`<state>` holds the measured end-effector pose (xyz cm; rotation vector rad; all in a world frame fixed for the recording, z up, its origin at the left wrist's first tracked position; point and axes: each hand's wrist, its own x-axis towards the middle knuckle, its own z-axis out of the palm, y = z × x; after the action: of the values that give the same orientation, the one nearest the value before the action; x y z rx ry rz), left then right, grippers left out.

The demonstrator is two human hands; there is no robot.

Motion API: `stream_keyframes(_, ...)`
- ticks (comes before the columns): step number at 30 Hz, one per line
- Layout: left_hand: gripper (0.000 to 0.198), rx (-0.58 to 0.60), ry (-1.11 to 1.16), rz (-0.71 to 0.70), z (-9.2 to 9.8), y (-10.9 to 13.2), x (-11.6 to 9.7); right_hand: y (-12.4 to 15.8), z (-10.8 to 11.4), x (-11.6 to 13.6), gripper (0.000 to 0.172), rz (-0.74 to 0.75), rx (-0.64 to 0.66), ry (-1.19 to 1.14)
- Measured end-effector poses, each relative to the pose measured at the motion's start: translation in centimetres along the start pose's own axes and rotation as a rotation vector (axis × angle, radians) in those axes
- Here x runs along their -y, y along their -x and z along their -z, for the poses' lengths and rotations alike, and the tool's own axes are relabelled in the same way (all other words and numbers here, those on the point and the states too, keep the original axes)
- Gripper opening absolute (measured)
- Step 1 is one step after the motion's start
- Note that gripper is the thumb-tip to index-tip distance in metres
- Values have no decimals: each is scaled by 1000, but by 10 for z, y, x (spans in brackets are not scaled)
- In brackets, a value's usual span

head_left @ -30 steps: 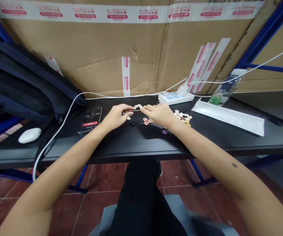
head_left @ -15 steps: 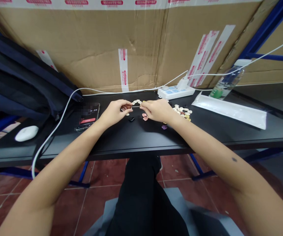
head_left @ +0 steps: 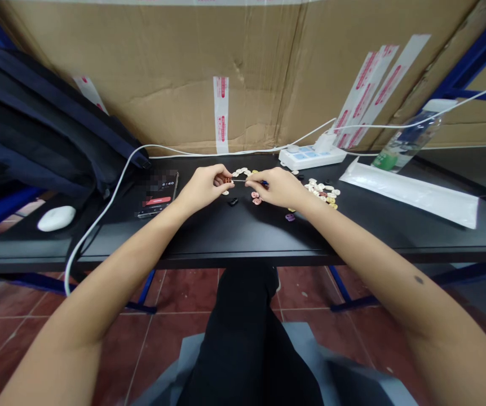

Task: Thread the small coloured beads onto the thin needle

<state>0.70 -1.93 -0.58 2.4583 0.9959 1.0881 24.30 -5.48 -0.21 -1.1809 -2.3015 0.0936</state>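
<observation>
Both my hands meet over the middle of a black table (head_left: 234,237). My left hand (head_left: 204,187) is closed in a pinch on a small brown-red bead (head_left: 228,180). My right hand (head_left: 277,187) is closed in a pinch on a thin cord or needle that reaches toward that bead. A short string of white beads (head_left: 241,171) lies just behind the hands. Loose pink beads (head_left: 255,198), a black bead (head_left: 234,201) and a purple bead (head_left: 290,217) lie under and near my hands. A pile of white and yellow beads (head_left: 323,191) sits to the right.
A phone (head_left: 157,194) lies left of my hands, a white mouse (head_left: 56,217) farther left, under a dark backpack (head_left: 35,135). A power strip (head_left: 312,156) with white cables, a plastic bottle (head_left: 414,138) and a long white packet (head_left: 412,192) sit at the right. Cardboard (head_left: 175,73) stands behind.
My hands have stayed together over the beads, pinching; the thin cord between them now shows shorter. The camera view has shifted slightly.
</observation>
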Motion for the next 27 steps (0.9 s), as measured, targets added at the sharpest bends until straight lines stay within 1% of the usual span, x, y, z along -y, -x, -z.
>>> stream_keyframes(3, 17, 20, 0, 3, -1, -1, 1, 0, 0, -1, 26, -21, 39, -110)
stream_keyframes(5, 15, 26, 12, 8, -2, -1, 1, 0, 0, -2, 26, -16, 33, -103)
stream_keyframes(11, 17, 2, 40, 13, -2, 0, 1, -1, -4, -5, 27, 17, -41, 76)
stream_keyframes(15, 18, 11, 44, 2, -1, 0, 1, 0, -5, -6, 30, 39, -50, 165)
stream_keyframes(19, 19, 23, 48, -4, -2, 1, 1, 2, -5, -5, 30, 93, -60, 359)
stream_keyframes(22, 19, 15, 47, -11, -2, 1, 1, 3, -5, -3, 28, 98, -47, 465)
stream_keyframes(24, 17, 4, 47, -19, -2, 1, 0, 3, -4, -1, 27, 100, -48, 474)
stream_keyframes(27, 15, -7, 31, -25, -2, 1, 0, 2, -1, 1, 29, 104, -40, 400)
